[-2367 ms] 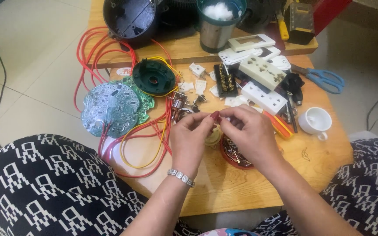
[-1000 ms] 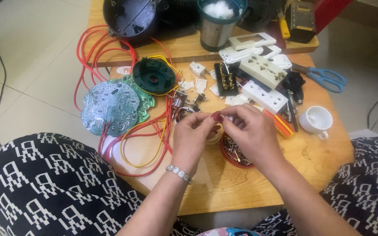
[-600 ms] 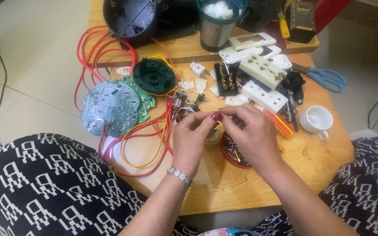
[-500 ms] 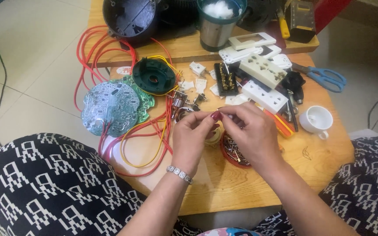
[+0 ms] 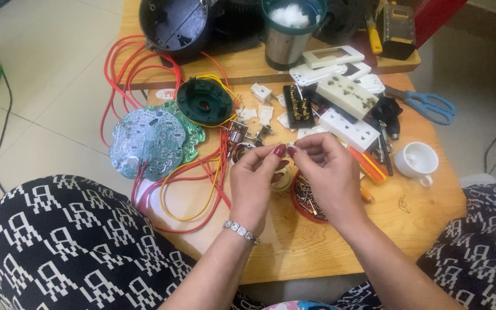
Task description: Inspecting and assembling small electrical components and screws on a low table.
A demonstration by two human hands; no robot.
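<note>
My left hand (image 5: 255, 182) and my right hand (image 5: 327, 175) meet fingertip to fingertip above the middle of the wooden table (image 5: 414, 218). Between the thumbs and forefingers they pinch a small white part (image 5: 293, 144), mostly hidden by the fingers. Under the hands lie a pale roll of tape (image 5: 283, 181) and a red dish of screws (image 5: 307, 199). Just left of my left hand sit small metal switch parts (image 5: 238, 136) and a tangle of red and yellow wires (image 5: 193, 186).
A round green circuit board (image 5: 151, 140) and a dark green round housing (image 5: 204, 102) lie left. White socket strips (image 5: 348, 95), blue scissors (image 5: 431, 107) and a white cup (image 5: 417, 160) lie right. A steel cup (image 5: 285, 40) and a black housing (image 5: 174, 24) stand behind.
Both hands stay together at the same spot; only the fingertips shift slightly around the small part.
</note>
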